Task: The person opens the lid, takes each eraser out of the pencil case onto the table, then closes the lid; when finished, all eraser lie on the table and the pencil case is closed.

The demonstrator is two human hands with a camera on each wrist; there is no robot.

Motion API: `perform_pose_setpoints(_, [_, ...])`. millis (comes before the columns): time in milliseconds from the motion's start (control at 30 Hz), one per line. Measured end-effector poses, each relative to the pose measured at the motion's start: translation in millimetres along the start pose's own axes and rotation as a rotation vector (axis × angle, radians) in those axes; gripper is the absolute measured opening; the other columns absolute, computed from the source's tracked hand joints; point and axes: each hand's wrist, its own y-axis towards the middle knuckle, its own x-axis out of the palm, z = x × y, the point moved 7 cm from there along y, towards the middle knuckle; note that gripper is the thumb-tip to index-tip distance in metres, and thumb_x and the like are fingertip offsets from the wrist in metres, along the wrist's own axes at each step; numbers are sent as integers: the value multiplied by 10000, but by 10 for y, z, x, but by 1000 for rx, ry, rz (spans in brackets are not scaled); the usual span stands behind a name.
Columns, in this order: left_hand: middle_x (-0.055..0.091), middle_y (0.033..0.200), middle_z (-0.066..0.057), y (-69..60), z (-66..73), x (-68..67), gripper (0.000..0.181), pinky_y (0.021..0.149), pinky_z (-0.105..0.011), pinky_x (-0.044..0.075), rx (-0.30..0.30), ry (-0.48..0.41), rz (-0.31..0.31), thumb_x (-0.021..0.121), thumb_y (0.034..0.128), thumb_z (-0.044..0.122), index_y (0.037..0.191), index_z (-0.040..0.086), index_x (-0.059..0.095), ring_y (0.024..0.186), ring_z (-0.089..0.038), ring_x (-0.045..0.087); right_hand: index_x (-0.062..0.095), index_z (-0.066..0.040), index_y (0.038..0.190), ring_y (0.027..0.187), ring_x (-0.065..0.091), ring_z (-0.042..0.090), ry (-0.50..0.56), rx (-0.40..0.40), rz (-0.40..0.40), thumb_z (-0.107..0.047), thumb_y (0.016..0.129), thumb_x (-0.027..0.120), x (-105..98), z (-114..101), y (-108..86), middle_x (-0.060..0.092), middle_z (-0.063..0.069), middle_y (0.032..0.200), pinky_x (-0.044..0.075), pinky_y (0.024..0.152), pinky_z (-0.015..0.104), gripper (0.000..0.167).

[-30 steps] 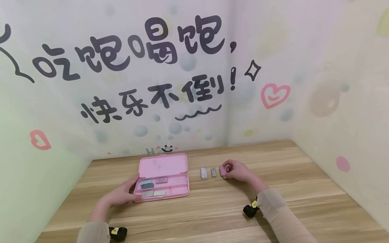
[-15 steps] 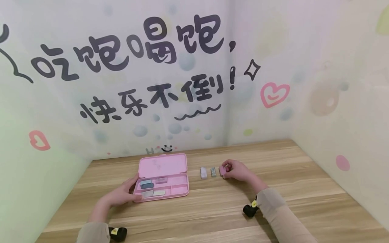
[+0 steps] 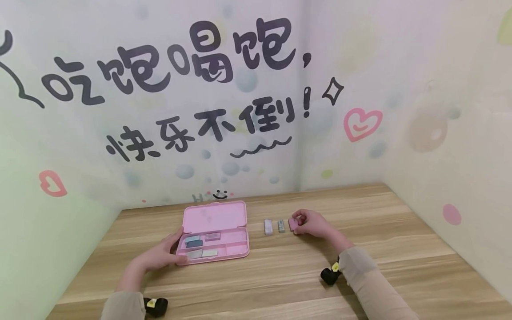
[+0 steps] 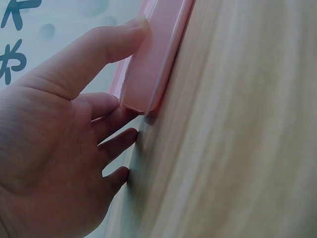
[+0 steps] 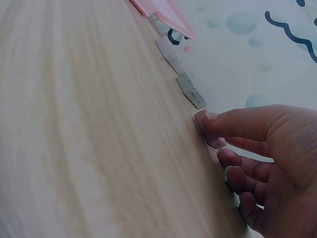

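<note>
An opened pink pencil case [image 3: 237, 256] lies on the table, several small block-shaped erasers inside. My left hand [image 3: 162, 254] grips its left end, thumb on the front edge and fingers round the side; in the left wrist view the thumb presses the case wall [image 4: 143, 79]. With thumb and fingers my right hand [image 3: 316, 224] pinches a pink eraser [image 3: 293, 224] on the table. To its left stand a grey-green eraser [image 3: 281, 226] and a whitish eraser [image 3: 268, 227], in a row. The right wrist view shows the pinched eraser [image 5: 201, 120] partly behind the thumb.
The wood-grain table [image 3: 272, 284] meets a printed wall [image 3: 320, 169] right behind the case and erasers. Side walls close in on the left and right. The case's raised lid [image 3: 224, 215] leans back toward the rear wall.
</note>
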Motion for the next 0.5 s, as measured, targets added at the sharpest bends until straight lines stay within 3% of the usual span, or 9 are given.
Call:
perform_pose_setpoints(200, [77,1533,-356,-9,-14,-3,1061,1058,-678,153,-7,-1,4,770,802,363,1537,-7,101,1389,-537,69,612,20,1138,750,534,183,28,-23,-19,-76,773,788,-33,-55,1,591,81,869,467,634,299,416])
perform_pose_setpoints(400, [79,1540,-342,-11,-13,-6,1062,1056,-675,169,-9,-10,5,770,798,366,1539,-1,103,1390,-527,87,624,-18,1154,779,528,205,31,19,-11,-101,796,771,-63,-159,36,572,96,913,455,664,313,395])
perform_pose_setpoints(500, [87,1543,-333,-6,-12,-4,1060,1055,-674,172,-6,-13,6,771,797,367,1540,4,108,1391,-519,99,631,-29,1163,756,575,199,46,29,-37,-76,802,742,-17,-251,89,563,104,942,506,666,308,380])
